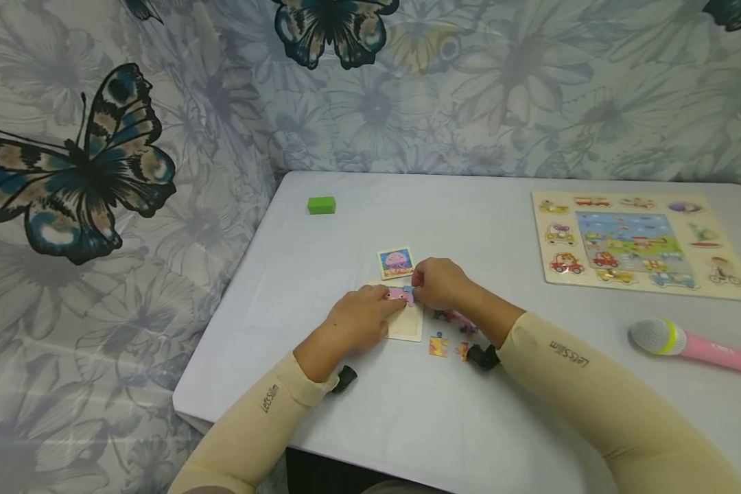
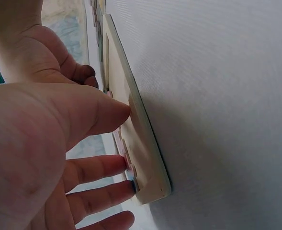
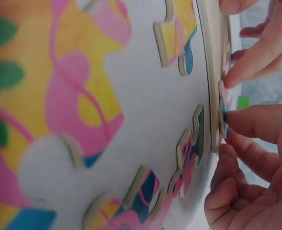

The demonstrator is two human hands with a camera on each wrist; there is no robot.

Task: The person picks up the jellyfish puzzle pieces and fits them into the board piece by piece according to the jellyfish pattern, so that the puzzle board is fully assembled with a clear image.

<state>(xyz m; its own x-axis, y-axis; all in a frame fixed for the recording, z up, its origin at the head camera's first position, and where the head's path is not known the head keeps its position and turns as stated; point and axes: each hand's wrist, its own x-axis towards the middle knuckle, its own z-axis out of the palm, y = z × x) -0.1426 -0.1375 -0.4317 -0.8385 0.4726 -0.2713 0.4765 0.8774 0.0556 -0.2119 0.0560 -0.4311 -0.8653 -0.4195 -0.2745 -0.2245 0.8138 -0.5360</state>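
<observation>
The person's two beige sleeves come in from the near side, a black wrist device showing by each cuff. Clock directions run from the middle of the wooden puzzle tray, with twelve at the counter's far edge.

Nearest to the person's body are loose pieces in yellow and orange at four o'clock, just beside the tray; a pink cluster lies at three, close under the right forearm. A pink microphone with a grey head rests well apart, slightly past three.

The tray lies flat between the hands. The left hand is at nine, its fingers extended and parted, fingertips on pink pieces in the tray's far part, thumb against the rim. The right hand, at two, is narrowed, its thumb and forefinger pinching a puzzle piece at the tray's edge.

Beyond, at twelve, a small picture card with a pink figure lies near the tray. A vehicle board sits well apart between two and three, and a green block at eleven. Floral fabric with butterflies hangs behind the counter.
</observation>
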